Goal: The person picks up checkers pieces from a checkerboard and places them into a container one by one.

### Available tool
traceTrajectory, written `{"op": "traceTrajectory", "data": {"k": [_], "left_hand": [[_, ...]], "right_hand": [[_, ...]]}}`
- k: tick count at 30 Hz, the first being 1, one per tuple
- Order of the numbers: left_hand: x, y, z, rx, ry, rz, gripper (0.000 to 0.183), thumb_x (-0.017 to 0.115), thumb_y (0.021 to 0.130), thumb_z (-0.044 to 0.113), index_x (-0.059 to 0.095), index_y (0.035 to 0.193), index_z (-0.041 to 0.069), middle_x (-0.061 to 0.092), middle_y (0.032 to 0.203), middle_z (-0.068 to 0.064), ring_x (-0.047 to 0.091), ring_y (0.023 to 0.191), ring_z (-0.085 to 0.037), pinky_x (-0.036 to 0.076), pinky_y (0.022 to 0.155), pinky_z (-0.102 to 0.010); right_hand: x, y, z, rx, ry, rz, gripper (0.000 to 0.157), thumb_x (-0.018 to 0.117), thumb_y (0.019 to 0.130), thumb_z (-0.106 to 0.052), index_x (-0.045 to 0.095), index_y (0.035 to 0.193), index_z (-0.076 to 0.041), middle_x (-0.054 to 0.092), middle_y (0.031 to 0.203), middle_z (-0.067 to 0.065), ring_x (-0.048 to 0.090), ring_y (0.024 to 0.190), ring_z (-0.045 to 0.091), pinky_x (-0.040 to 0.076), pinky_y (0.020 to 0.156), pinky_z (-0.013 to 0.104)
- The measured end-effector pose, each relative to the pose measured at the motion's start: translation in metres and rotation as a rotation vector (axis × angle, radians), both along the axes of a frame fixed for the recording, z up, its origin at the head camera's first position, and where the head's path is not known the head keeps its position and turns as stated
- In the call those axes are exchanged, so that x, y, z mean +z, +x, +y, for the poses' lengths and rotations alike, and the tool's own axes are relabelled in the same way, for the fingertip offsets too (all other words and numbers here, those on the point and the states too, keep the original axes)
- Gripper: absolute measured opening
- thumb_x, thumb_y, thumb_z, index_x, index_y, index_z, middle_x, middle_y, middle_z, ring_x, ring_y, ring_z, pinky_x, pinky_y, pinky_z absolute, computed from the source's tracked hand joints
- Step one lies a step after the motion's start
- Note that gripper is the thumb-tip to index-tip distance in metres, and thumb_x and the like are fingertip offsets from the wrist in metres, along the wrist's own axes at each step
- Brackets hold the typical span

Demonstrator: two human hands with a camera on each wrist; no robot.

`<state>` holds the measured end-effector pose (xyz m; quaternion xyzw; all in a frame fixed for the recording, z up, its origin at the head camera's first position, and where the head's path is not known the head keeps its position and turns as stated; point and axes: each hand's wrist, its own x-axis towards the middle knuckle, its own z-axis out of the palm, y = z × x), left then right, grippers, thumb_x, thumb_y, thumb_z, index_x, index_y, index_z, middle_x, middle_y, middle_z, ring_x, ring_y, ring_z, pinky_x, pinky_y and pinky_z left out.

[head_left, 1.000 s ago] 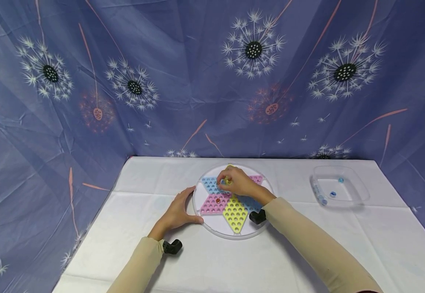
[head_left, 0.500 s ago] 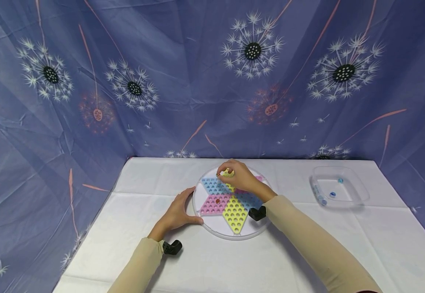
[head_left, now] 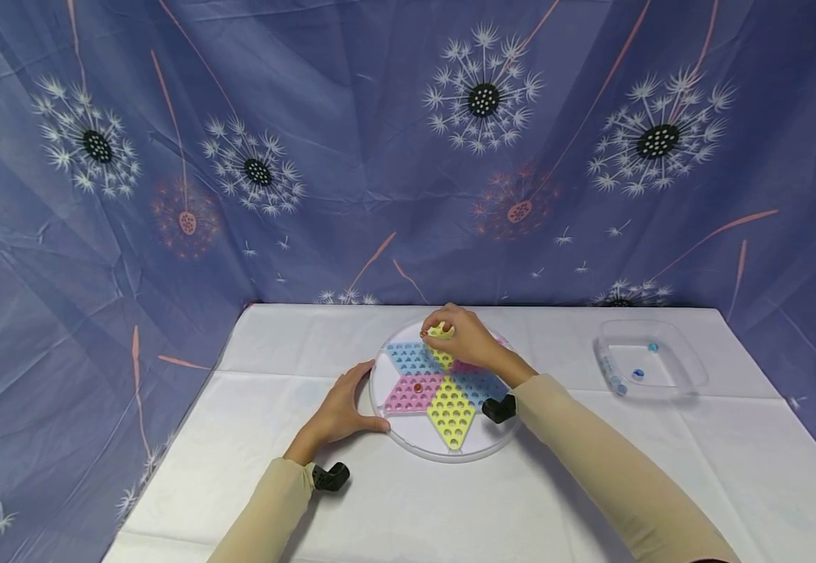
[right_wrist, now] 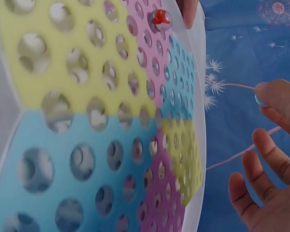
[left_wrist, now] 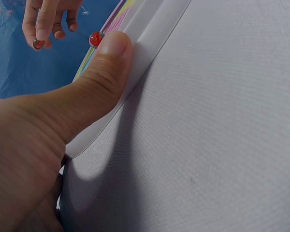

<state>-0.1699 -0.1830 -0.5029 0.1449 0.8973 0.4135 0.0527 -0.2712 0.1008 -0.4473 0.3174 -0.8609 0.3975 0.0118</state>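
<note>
A round Chinese checkers board [head_left: 452,453] with a yellow, blue and pink holed star lies on the table. My left hand [head_left: 341,407] rests against its left rim, thumb and fingers spread along the edge; in the left wrist view, the thumb [left_wrist: 104,72] touches the white rim. Above the far part of the star, my right hand [head_left: 463,336] pinches a marble [left_wrist: 37,44] between thumb and index finger, apart from the holes. That marble looks reddish in the left wrist view. One red marble [right_wrist: 161,20] sits in the pink section near my left hand.
On the right of the table stands a clear plastic container [head_left: 685,367] with several blue marbles [head_left: 638,374] in it. A white cloth [head_left: 450,516] covers the table. Behind and beside it hangs a blue curtain [head_left: 352,156] with dandelion prints.
My right hand has lifted from the blue section and moved away towards the board's far side, then slightly right, still pinching the marble. The left hand and board have stayed put.
</note>
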Motion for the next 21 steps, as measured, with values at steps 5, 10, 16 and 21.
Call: {"op": "traceTrajectory", "data": {"k": [5,10,16,21], "left_hand": [[0.001,0.001,0.0,-0.002,-0.004,-0.007,0.122,0.101,0.062,0.034,0.033,0.16,0.008,0.039,0.161,-0.011,0.033,0.148,-0.034,0.027,0.122,-0.052],[0.002,0.002,0.0,0.003,-0.006,-0.014,0.123,0.101,0.062,0.035,0.033,0.161,0.008,0.038,0.162,-0.01,0.032,0.148,-0.034,0.027,0.121,-0.052],[0.001,0.001,0.0,0.006,-0.001,-0.013,0.122,0.1,0.062,0.035,0.033,0.16,0.008,0.038,0.162,-0.011,0.031,0.149,-0.036,0.027,0.121,-0.055],[0.002,0.002,0.001,0.004,0.002,-0.013,0.122,0.1,0.062,0.035,0.033,0.16,0.007,0.038,0.162,-0.011,0.029,0.15,-0.036,0.026,0.122,-0.055]], "right_hand": [[0.001,0.001,0.01,-0.012,0.003,-0.006,0.011,0.077,0.094,-0.02,0.076,0.105,-0.019,0.066,0.107,0.008,0.06,0.095,0.027,0.053,0.085,0.047],[0.002,-0.002,0.025,-0.021,0.005,0.032,0.013,0.078,0.093,-0.016,0.077,0.106,-0.015,0.067,0.107,0.013,0.061,0.095,0.032,0.054,0.085,0.053],[0.005,-0.002,0.044,-0.065,0.04,0.019,0.012,0.077,0.094,-0.019,0.076,0.106,-0.018,0.066,0.11,0.01,0.06,0.096,0.029,0.053,0.084,0.049],[0.008,-0.001,0.063,-0.091,0.043,0.031,0.011,0.077,0.094,-0.018,0.076,0.105,-0.017,0.066,0.109,0.012,0.06,0.096,0.03,0.053,0.082,0.048]]}}
